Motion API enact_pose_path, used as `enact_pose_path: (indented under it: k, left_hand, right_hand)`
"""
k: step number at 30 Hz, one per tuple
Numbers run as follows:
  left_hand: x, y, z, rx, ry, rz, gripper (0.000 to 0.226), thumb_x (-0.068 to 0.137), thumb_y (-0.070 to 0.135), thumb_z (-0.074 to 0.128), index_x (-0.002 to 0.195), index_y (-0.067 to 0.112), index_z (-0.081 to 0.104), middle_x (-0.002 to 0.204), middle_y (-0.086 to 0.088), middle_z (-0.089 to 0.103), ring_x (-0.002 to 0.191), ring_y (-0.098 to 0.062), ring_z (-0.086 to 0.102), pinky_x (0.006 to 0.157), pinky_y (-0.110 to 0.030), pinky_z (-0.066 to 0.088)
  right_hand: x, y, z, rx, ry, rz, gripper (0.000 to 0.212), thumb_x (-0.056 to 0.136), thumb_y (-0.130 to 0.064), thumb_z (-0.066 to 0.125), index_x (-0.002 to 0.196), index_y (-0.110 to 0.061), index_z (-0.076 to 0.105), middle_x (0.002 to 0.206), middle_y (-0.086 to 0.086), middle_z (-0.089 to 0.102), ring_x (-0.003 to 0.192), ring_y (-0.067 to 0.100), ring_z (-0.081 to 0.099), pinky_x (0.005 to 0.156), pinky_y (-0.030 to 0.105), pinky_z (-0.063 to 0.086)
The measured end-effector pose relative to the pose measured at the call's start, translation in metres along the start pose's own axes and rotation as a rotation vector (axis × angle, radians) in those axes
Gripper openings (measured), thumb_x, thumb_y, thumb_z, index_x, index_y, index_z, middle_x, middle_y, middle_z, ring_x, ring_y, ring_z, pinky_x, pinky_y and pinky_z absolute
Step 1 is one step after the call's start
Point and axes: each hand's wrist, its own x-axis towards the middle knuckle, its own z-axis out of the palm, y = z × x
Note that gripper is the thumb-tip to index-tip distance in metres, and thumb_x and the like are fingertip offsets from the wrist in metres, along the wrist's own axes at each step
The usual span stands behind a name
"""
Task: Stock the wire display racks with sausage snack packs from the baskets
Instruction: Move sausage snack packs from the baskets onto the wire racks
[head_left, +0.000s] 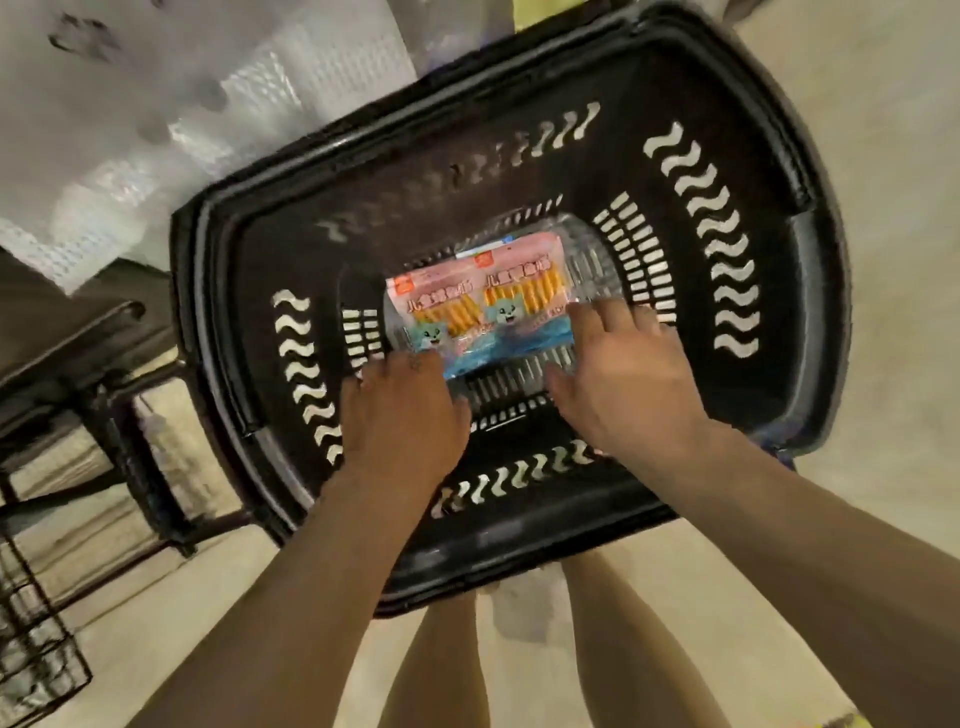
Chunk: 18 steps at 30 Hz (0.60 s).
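Item 1, near side of the basket (810, 249): the basket is sitting on the floor just beyond my legs. I am bending over it with both arms passing over its near wall.

Item 2, grips: my left grip (402, 410) is lying low on the basket floor at the near-left corner of the sausage snack packs (483, 306). Its fingertips are blurring into the wrapper edge. I cannot tell whether it is pinching anything. My right grip (618, 374) is resting spread over the near-right corner of the packs. Its fingers are lying fairly straight on the clear wrap and its thumb is pointing along the near edge. It is touching, not closing.

Item 3, the packs: two packs are lying flat, side by side, in the middle of the basket floor, apparently as one bundle. The bundle's long axis is running left to right across the basket, tilting slightly away at its right end. It is lying just beyond and between my grips. Both grips are about equally near.

Item 4, judgement: the lift is depending on both grips closing at opposite ends of that axis. A one-sided pull is likely to skew the bundle.

Item 5, left of the basket: a wire display rack (36, 639) is standing well apart.
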Motion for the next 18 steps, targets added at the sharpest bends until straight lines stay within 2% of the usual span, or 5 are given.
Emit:
enact_pose_path:
  k: [5, 9, 12, 16, 18]
  left_hand:
    - [0.085, -0.006, 0.056, -0.215, 0.035, -0.108, 0.060, 0.095, 0.053, 0.059, 0.138, 0.013, 0.051, 0.138, -0.014, 0.056, 0.128, -0.037, 0.052, 0.104, -0.053, 0.046]
    - [0.132, -0.010, 0.084, -0.433, 0.091, -0.247, 0.077, 0.094, 0.054, 0.063, 0.148, 0.004, 0.038, 0.149, -0.021, 0.043, 0.138, -0.039, 0.042, 0.110, -0.048, 0.040]
    - [0.156, -0.016, 0.099, -0.515, 0.117, -0.323, 0.090, 0.090, 0.055, 0.069, 0.150, -0.001, 0.032, 0.151, -0.021, 0.039, 0.139, -0.036, 0.041, 0.111, -0.043, 0.039]
    - [0.165, -0.024, 0.114, -0.824, 0.122, -0.467, 0.103, 0.052, 0.071, 0.080, 0.131, 0.010, 0.056, 0.128, -0.008, 0.066, 0.116, -0.028, 0.065, 0.098, -0.045, 0.056]
    - [0.165, -0.026, 0.118, -0.892, 0.113, -0.476, 0.088, 0.053, 0.066, 0.081, 0.122, 0.015, 0.063, 0.116, -0.003, 0.072, 0.104, -0.024, 0.071, 0.091, -0.044, 0.059]
  right_hand:
    - [0.071, 0.006, 0.057, 0.096, -0.057, 0.084, 0.067, 0.098, -0.052, 0.057, 0.146, -0.008, 0.043, 0.143, 0.022, 0.050, 0.130, 0.042, 0.050, 0.104, 0.053, 0.045]
    - [0.115, 0.005, 0.085, 0.230, -0.095, 0.191, 0.080, 0.095, -0.057, 0.062, 0.152, -0.009, 0.030, 0.146, 0.019, 0.041, 0.137, 0.039, 0.041, 0.109, 0.054, 0.044]
    - [0.140, 0.004, 0.104, 0.216, -0.080, 0.247, 0.091, 0.095, -0.047, 0.070, 0.157, -0.004, 0.019, 0.154, 0.022, 0.034, 0.143, 0.038, 0.037, 0.113, 0.050, 0.042]
    - [0.155, 0.007, 0.118, 0.369, -0.005, 0.334, 0.074, 0.088, -0.041, 0.079, 0.141, -0.008, 0.038, 0.136, 0.016, 0.052, 0.123, 0.031, 0.056, 0.102, 0.045, 0.052]
    - [0.154, 0.009, 0.122, 0.534, -0.018, 0.351, 0.057, 0.086, -0.040, 0.081, 0.126, -0.016, 0.048, 0.121, 0.008, 0.062, 0.109, 0.026, 0.064, 0.096, 0.045, 0.057]
